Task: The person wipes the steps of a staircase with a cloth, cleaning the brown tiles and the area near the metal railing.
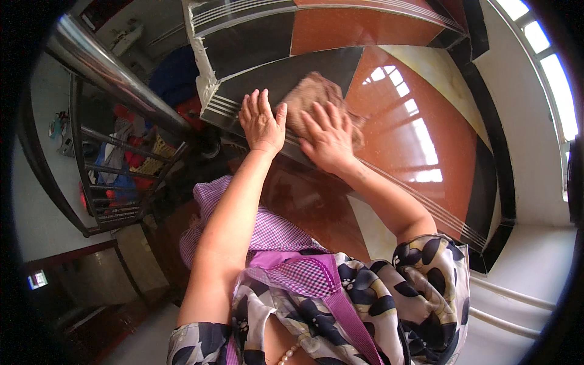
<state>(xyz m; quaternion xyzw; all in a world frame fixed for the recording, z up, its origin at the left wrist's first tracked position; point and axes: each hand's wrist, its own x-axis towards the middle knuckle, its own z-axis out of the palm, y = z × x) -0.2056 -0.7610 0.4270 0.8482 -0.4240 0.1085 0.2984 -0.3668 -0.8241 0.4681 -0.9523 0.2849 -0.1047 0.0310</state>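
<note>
A brown cloth (315, 91) lies bunched on the polished stair tread (392, 137), partly over its black section and partly by the orange one. My right hand (331, 137) presses down on the cloth's near part with spread fingers; the cloth looks blurred. To its left, my left hand (263, 121) is at the tread's front edge, near the rough white-coated side end (207, 84). That hand holds nothing, its fingers slightly apart and its thumb pointing towards the cloth. Whether its palm bears on the edge is hidden.
A shiny metal handrail (118, 68) with dark balusters (123, 143) runs along the left. Beyond it, clothes and other items (132, 150) lie lower down. Another step (365, 27) rises behind the tread. On the right are a wall with a window (552, 68) and white pipes (506, 310).
</note>
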